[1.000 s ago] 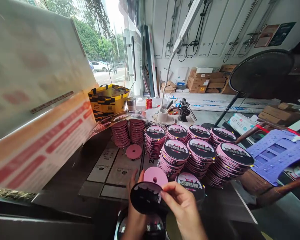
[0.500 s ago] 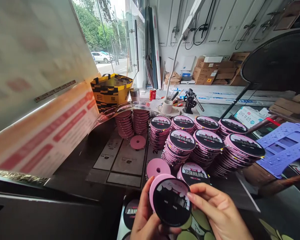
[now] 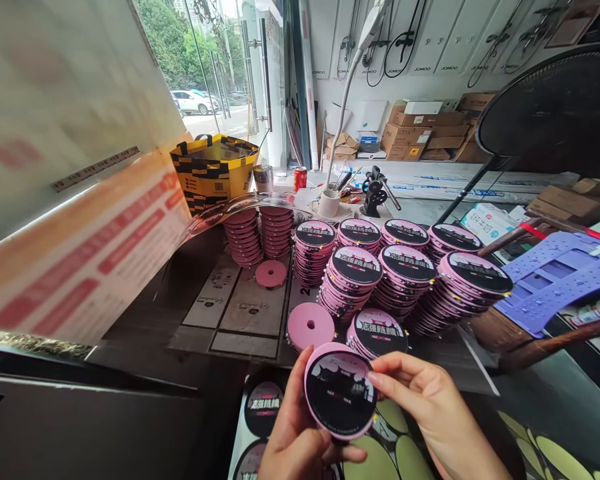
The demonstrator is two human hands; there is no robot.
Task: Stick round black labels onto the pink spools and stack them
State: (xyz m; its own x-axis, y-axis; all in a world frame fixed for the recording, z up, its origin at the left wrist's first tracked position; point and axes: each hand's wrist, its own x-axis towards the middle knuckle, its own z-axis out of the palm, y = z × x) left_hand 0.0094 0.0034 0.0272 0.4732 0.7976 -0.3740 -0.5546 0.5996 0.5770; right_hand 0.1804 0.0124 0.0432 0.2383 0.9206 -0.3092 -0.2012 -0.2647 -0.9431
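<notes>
Low in the middle of the head view, my left hand [image 3: 293, 427] grips a pink disc [image 3: 316, 357] by its edge, thumb in front. A round black-and-pink sticker [image 3: 341, 395] lies over the disc's face, leaving only a pink rim showing. My right hand [image 3: 425, 400] pinches the sticker's right edge between thumb and fingers. Just beyond the hands stand a stack topped by a bare pink disc [image 3: 305, 321] with a centre hole and a stack with a stickered top [image 3: 379, 333]. Under the hands lies a sheet of round stickers [image 3: 264, 408], with bare greenish circles [image 3: 373, 459] beside them.
Several stacks of stickered discs [image 3: 355, 267] fill the table's middle and right. Bare pink stacks [image 3: 243, 240] and a single disc [image 3: 271, 273] lie further left. Behind are a yellow bag [image 3: 215, 173], a red can [image 3: 300, 178] and a lamp [image 3: 343, 113]; a purple stool [image 3: 563, 273] stands right.
The sticker has shifted on the disc to sit more centred, with less pink showing at the left. My right hand still pinches its edge. The whole view has shifted slightly.
</notes>
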